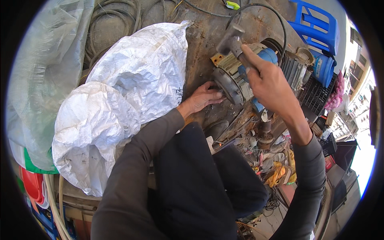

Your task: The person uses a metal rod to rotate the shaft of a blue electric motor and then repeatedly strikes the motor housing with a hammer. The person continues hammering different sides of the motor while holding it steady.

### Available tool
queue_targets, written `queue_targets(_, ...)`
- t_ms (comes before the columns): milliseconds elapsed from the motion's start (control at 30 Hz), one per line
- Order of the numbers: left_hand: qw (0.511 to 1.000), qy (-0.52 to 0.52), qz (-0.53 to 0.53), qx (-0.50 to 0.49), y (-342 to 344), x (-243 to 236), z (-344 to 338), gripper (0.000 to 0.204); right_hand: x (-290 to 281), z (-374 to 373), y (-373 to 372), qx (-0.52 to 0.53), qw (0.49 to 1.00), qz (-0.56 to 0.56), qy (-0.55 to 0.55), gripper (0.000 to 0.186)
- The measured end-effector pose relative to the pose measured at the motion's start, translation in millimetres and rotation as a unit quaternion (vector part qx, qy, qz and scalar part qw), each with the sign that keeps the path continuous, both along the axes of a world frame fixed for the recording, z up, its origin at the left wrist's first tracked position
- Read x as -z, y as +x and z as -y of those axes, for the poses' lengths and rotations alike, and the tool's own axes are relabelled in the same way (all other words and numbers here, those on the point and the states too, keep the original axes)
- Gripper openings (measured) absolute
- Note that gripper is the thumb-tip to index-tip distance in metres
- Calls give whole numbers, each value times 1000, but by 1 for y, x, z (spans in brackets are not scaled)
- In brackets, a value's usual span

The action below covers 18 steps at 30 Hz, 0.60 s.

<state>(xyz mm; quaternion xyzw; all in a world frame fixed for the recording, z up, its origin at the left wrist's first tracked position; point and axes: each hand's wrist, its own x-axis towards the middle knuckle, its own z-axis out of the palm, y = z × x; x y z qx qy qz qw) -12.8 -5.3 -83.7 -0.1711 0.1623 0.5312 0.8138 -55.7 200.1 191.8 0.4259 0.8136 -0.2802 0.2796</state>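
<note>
My right hand [269,82] is closed round the handle of a hammer [232,41], with its grey steel head raised over an electric motor [233,69]. The motor lies on its side, a dirty beige body with a dark round end cover [227,86] facing my left hand. My left hand [201,98] is down low against that cover, its fingers bent and close together at the rim. Whatever may be between those fingers is hidden. Blue parts [267,56] show on the motor beyond my right hand.
White woven sacks [144,60] lie to the left, beside a translucent plastic sheet [48,76]. Coiled cables [114,18] are at the far left. A blue plastic stool [316,26], a blue bucket [323,70] and a black crate [314,96] stand right. Scrap and rags [276,172] clutter the lower right.
</note>
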Motion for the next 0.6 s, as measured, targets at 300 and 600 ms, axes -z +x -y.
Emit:
queue_targets(300, 1000, 2, 1, -4, 1, 1, 2, 67, -2, 10, -10, 22, 999, -8, -26, 50)
queue_targets(600, 1000, -3, -19, 8, -2, -4, 3, 73, -26, 17, 18, 67, 995, -27, -74, 54)
